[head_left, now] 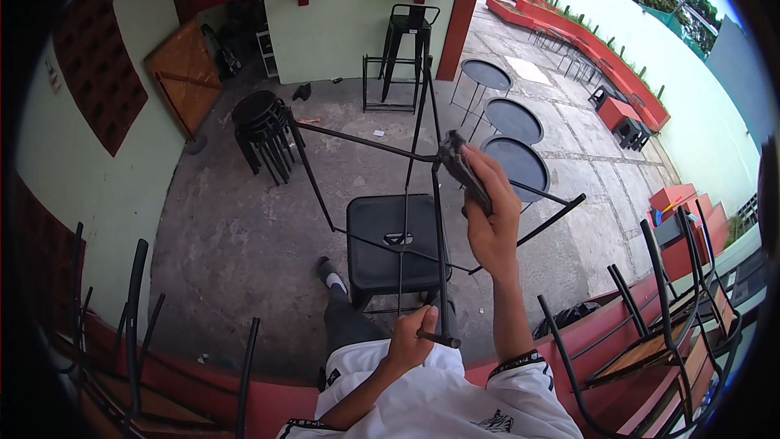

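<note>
A thin black metal frame (439, 236), made of crossed rods like a table base, stands tilted in front of me. My left hand (412, 341) is closed around one of its legs near the lower end. Bunched in my right hand (494, 210) is a dark grey cloth (462, 164), pressed near a joint at the frame's upper middle. Beneath and behind the rods is a black stool (370, 264) with a slot in its seat. Some rods overlap the stool.
Stacked black stools (256, 110) stand left on the concrete floor. Round black tray tables (513, 119) line up at right. A tall black bar chair (409, 24) is at the back. Upturned chairs flank me at lower left (134, 317) and lower right (666, 309).
</note>
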